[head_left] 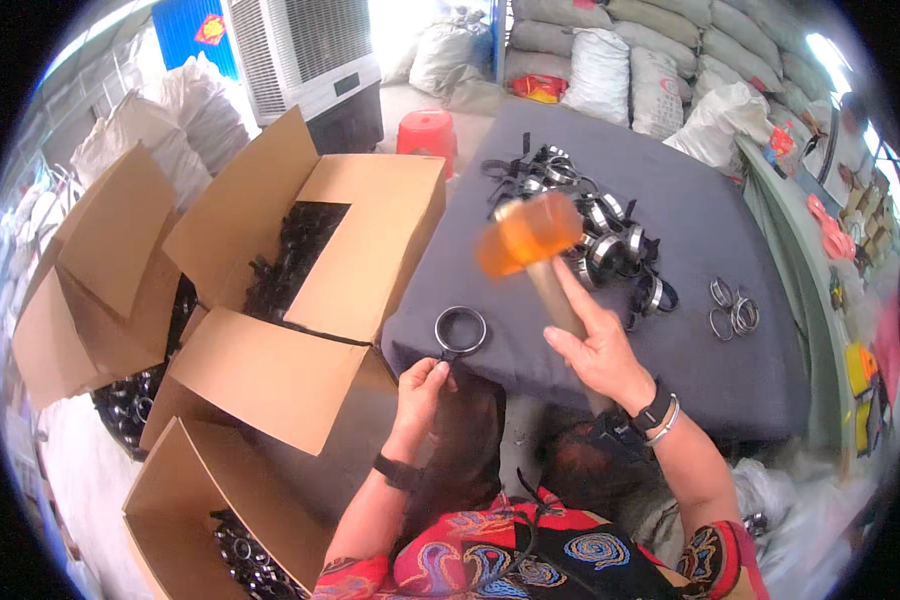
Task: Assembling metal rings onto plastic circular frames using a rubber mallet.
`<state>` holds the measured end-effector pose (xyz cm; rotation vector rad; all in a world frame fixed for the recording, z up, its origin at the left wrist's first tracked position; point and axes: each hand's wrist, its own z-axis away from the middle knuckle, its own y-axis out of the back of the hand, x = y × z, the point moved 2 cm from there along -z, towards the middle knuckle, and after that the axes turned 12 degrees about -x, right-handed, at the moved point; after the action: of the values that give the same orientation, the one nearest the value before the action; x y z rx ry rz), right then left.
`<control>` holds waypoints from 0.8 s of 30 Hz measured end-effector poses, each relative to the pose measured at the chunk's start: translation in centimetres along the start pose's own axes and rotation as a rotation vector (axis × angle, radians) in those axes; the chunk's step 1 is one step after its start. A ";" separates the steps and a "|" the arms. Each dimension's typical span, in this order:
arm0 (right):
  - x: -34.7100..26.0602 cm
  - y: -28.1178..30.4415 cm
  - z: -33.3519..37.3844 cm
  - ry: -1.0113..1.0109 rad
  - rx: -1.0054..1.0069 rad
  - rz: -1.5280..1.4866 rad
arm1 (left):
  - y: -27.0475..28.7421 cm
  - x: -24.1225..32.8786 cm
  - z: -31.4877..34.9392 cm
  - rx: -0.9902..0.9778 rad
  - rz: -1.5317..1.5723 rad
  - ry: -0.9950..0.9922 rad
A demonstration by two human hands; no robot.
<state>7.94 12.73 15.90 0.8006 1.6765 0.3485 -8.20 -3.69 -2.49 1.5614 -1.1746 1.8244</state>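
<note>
Near the front left edge of the grey-covered table point(690, 370), my left hand point(423, 396) pinches the short black tab of a round metal-and-black ring clamp point(460, 309). The ring rests on or just above the cloth; which one I cannot tell. My right hand point(607, 352) is wrapped around the handle of a mallet, its index finger stretched along the handle. The mallet's amber-orange head point(530, 238), blurred by motion, is raised up and to the right of the ring. Beyond it lies a heap of similar black and silver ring clamps point(606, 250), partly hidden by the mallet.
Several loose metal rings point(744, 316) lie toward the table's right side. Open cardboard boxes point(370, 250) with black parts stand at my left. A red stool point(427, 138), an air cooler point(315, 60) and stacked sacks point(654, 90) are behind the table.
</note>
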 end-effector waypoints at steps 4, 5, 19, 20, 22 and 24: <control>-1.6 -1.2 -3.0 0.121 0.044 0.050 | -0.3 0.4 0.6 0.056 -0.036 0.028; 0.0 -2.8 -3.1 0.092 0.028 0.142 | -0.3 0.4 0.7 0.050 -0.049 0.012; 4.2 -6.7 4.4 -0.022 0.031 0.219 | -0.8 -0.1 0.4 0.037 0.004 -0.001; 3.9 -6.4 4.2 -0.252 0.010 -0.013 | -0.3 -0.6 0.2 0.061 0.025 0.018; 2.1 -6.0 4.7 -0.486 -0.003 -0.279 | -0.3 -0.4 0.5 0.051 0.023 -0.002; 2.1 -6.2 5.8 -0.229 0.117 -0.103 | -0.6 0.0 0.5 0.036 0.022 -0.026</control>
<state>11.26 8.59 8.95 0.8053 1.5260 0.0841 -7.49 -3.78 -2.33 1.6030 -1.1809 1.8540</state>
